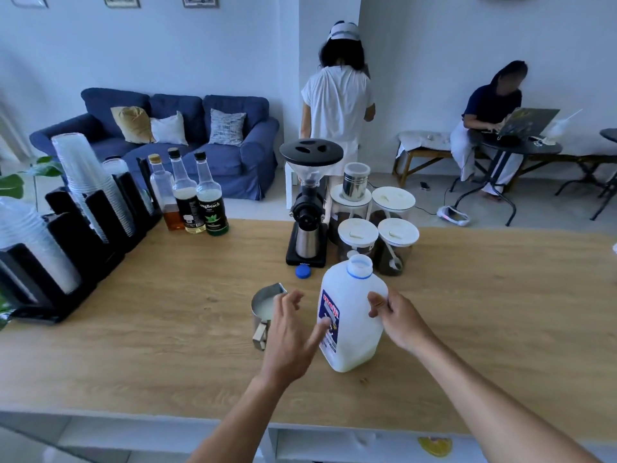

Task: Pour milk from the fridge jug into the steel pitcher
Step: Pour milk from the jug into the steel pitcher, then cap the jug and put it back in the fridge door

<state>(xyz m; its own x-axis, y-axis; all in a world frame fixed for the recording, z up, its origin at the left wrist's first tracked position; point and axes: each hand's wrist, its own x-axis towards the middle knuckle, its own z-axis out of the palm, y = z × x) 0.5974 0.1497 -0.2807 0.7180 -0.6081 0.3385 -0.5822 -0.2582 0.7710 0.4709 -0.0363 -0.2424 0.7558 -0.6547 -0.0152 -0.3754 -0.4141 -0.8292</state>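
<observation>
White translucent plastic milk jug (pixel 354 315) stands upright on the pale wooden table (pixel 167 329), its long axis vertical and its uncapped blue-ringed neck pointing up, the printed label facing left. The right hand (pixel 399 320) wraps the jug's right side near the shoulder, gripping it. The left hand (pixel 292 332) hovers spread wide between jug and pitcher, one fingertip touching the label, holding nothing. Just left of the jug sits the small steel pitcher (pixel 263 309), upright, spout pointing away and handle toward the camera, with milk visible inside. A blue cap (pixel 303 271) lies on the table beyond both, in front of a black coffee grinder (pixel 309 208). White-lidded jars of coffee (pixel 377 225) cluster beside the grinder; three syrup bottles (pixel 190 198) and black racks of stacked clear cups (pixel 83 202) line the left. Behind the table is a room with a blue sofa (pixel 187 138), one person standing and another seated at a laptop.
</observation>
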